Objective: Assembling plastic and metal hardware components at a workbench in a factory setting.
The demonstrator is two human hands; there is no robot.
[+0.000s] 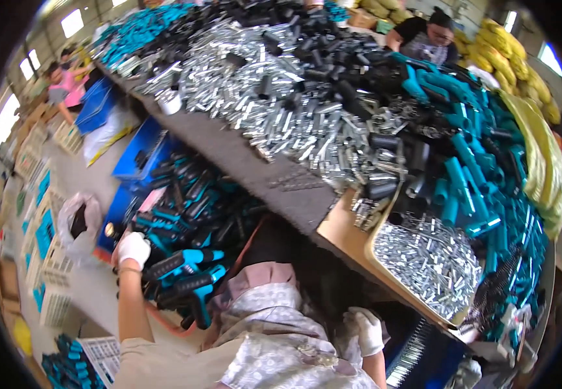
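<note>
At the far left I see white crates [57, 266], with a clear plastic bag [93, 243] near them. Then comes a blue bin [119, 211], and near its closer end my left hand [134, 251], in a white glove, at the left edge of a heap of teal-and-black handled pieces [193, 282]. Its fingertips are hard to make out, so I cannot tell whether this grip is clenched, released or grasping something.

The heap lies below the bench [229, 142], ahead and to the left of my lap, its pieces overlapping at many angles. Handling it well, I judge, means closing my palm around one black handle and lifting straight up rather than dragging sideways, since the neighbours look likely to snag or slide. The pieces lying uppermost at the near edge seem easiest to free.

Next comes my patterned apron [261, 311]; its loose cloth is best kept off the pieces. To its right is my right hand [366, 330], also gloved, fingers bent; what this grip holds, if anything, I cannot tell. Farther right, small metal pins [427, 266] fill a tray at the bench's edge, best left unbumped by my elbow.
</note>
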